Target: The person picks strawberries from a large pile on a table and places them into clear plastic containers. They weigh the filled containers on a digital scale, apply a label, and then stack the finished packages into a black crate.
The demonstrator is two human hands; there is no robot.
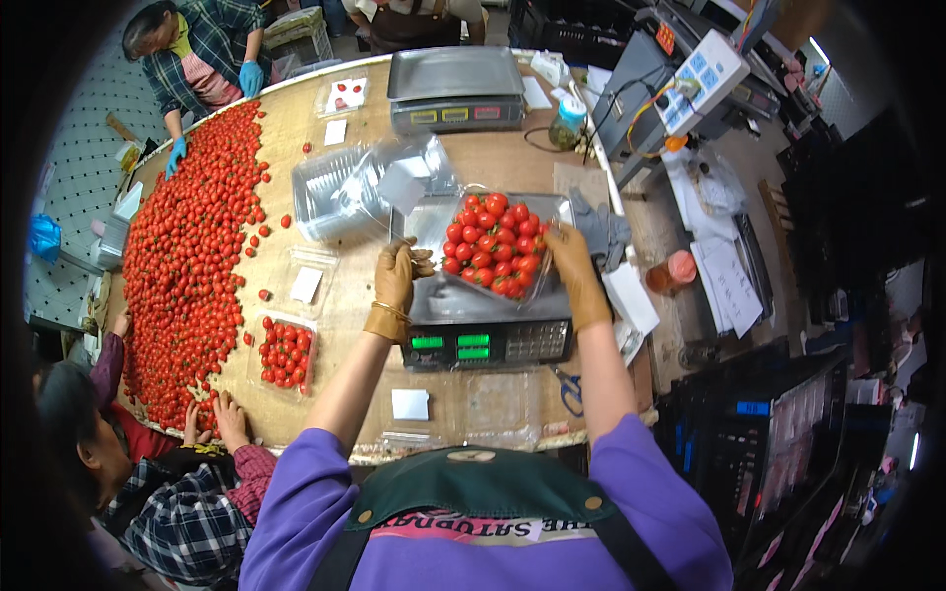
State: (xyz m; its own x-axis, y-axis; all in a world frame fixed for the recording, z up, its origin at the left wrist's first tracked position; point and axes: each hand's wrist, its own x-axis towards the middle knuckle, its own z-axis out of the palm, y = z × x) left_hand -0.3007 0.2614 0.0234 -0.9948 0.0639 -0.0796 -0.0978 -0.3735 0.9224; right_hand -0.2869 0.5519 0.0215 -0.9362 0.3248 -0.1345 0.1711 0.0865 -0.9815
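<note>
A clear plastic punnet of cherry tomatoes [494, 242] is over the metal pan of a digital scale [473, 304]. My right hand [576, 270], in a tan glove, grips the punnet's right side. My left hand [395, 284], gloved too, is at the pan's left edge, its fingers near a clear plastic lid with a white card [400, 189]; the lid is blurred, and whether the fingers pinch it is unclear. Stacked clear plastic containers [329, 193] lie behind my left hand. A second filled punnet [287, 354] stands to the left on the table.
A large heap of cherry tomatoes [185, 281] covers the table's left side, where co-workers' hands reach in. A second scale [457, 85] stands at the back. Blue-handled scissors [570, 393] lie near the front edge; grey gloves [599, 225] and a lidded jar [567, 122] are at right.
</note>
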